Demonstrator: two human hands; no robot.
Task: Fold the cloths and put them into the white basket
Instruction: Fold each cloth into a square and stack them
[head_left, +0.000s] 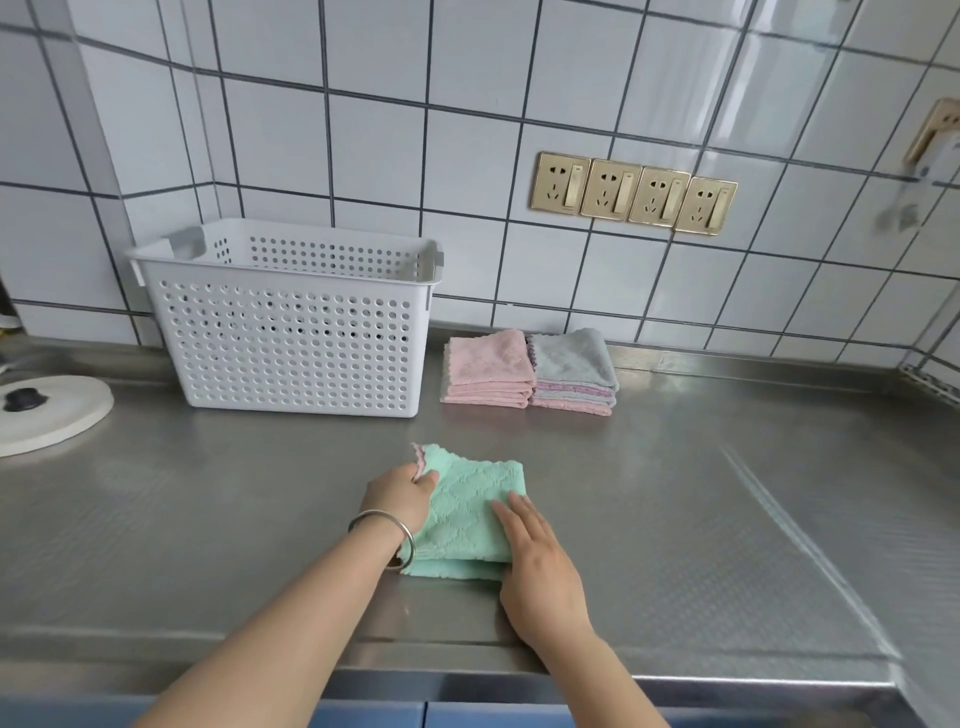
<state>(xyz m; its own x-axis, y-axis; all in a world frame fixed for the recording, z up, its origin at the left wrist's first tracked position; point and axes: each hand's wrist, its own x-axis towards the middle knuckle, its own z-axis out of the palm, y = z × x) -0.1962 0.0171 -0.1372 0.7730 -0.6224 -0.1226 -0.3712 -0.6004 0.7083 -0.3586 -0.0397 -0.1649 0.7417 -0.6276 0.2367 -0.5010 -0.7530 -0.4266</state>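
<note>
On a steel counter (675, 493), a folded green cloth (467, 512) lies near the front edge, its left edge pinched by the left hand (402, 493) while the right hand (540, 566) presses flat on it, with the white basket (291, 332) far left and two folded cloth stacks (530, 371) beside it.

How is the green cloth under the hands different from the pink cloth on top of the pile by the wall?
The green fluffy cloth lies alone near the counter's front edge; the pink fluffy cloth tops a stack beside the white basket. Both hands, left hand and right hand, touch the green one; nothing touches the pink one. Both are folded.
</note>
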